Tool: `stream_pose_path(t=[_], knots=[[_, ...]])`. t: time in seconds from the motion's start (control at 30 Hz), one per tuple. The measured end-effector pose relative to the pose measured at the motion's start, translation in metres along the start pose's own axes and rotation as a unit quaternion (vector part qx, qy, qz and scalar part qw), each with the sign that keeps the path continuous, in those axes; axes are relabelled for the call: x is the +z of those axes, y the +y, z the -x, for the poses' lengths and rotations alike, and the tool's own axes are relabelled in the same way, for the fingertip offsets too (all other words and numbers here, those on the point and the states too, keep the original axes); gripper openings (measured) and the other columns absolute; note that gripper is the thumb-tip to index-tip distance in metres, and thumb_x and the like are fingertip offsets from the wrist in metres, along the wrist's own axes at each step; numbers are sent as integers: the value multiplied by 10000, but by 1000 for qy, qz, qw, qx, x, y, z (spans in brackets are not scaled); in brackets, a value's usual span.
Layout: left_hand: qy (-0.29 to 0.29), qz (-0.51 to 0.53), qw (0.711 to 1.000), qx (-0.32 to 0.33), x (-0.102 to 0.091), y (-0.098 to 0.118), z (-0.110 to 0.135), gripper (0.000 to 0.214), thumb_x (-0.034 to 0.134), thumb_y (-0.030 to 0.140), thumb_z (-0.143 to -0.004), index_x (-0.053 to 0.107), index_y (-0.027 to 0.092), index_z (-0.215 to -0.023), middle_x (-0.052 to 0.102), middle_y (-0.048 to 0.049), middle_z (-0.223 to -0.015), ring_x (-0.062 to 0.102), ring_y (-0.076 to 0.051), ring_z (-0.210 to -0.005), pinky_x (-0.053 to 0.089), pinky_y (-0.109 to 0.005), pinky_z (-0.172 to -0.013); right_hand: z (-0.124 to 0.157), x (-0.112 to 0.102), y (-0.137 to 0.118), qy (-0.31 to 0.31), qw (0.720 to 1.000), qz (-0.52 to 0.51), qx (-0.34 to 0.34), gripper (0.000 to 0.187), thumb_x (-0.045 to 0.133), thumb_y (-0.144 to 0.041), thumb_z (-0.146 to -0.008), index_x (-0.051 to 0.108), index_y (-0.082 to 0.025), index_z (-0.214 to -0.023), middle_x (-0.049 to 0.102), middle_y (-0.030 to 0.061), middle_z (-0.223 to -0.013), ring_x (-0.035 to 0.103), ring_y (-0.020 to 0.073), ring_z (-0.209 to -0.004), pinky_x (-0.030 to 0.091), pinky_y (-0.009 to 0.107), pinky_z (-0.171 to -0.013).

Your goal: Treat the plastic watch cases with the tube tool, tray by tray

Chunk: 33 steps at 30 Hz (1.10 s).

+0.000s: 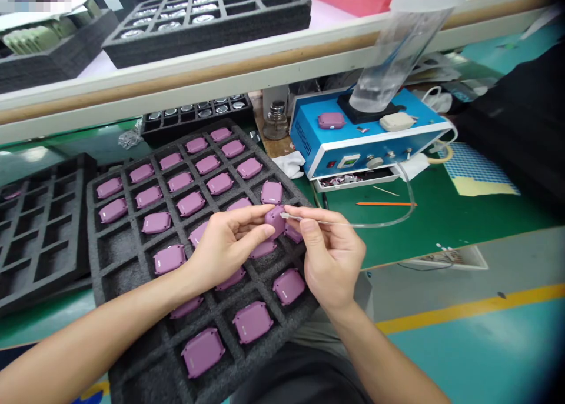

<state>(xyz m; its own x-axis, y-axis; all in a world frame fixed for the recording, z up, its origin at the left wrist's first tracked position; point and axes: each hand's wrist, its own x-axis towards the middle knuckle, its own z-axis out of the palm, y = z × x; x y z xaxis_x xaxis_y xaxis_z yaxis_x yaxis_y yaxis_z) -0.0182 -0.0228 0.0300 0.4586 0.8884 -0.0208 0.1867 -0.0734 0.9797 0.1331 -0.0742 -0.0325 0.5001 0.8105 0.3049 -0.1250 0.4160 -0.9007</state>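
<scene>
A small purple watch-like case (275,220) is pinched between the thumb and fingers of my left hand (225,239), just above the foam tray. My right hand (333,254) grips a thin clear tube (379,224) near its tip, and the tip touches or nearly touches the side of the case. From there the tube curves right and up to a blue control box (304,142). Under both hands lies the dark foam tray (117,245), its compartments holding several more purple cases (203,352). My left hand and forearm cover part of the tray.
On the blue box stand a clear cylinder (384,69), a purple case (332,120) and a beige case (397,121). An orange stick (384,204) lies on the green mat. Another foam tray (44,216) is at left; a shelf edge (176,89) crosses above.
</scene>
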Motion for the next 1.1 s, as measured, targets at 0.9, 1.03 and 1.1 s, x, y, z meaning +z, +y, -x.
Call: stream_pose_path(t=[0.9,1.03,1.1], knots=[[3,-2,1000,8,-1,2,-1,370,812,333,-838,804,236,-1195,799,-36,-1152,794,-269,-1025,663,-361,-932,-2,1,5,-14,999,-39,1,111,689,-279,-975,757,-230,-1048,805,56,-1078,785,193,-975,664,337,-902],[1,-4,1000,6,-1,2,-1,383,807,341,-844,800,214,-1205,795,-46,-1167,794,-270,-1026,662,-357,-932,-2,2,5,-15,999,-45,0,105,688,-269,-977,759,-234,-1046,806,47,-1069,783,182,-973,659,316,-898],[2,-5,1000,8,-2,2,-1,390,807,340,-845,796,204,-1210,794,-49,-1164,795,-268,-1023,663,-348,-927,-2,1,6,-18,998,-54,1,102,689,-259,-978,762,-241,-1049,806,37,-1071,781,170,-977,652,293,-901]])
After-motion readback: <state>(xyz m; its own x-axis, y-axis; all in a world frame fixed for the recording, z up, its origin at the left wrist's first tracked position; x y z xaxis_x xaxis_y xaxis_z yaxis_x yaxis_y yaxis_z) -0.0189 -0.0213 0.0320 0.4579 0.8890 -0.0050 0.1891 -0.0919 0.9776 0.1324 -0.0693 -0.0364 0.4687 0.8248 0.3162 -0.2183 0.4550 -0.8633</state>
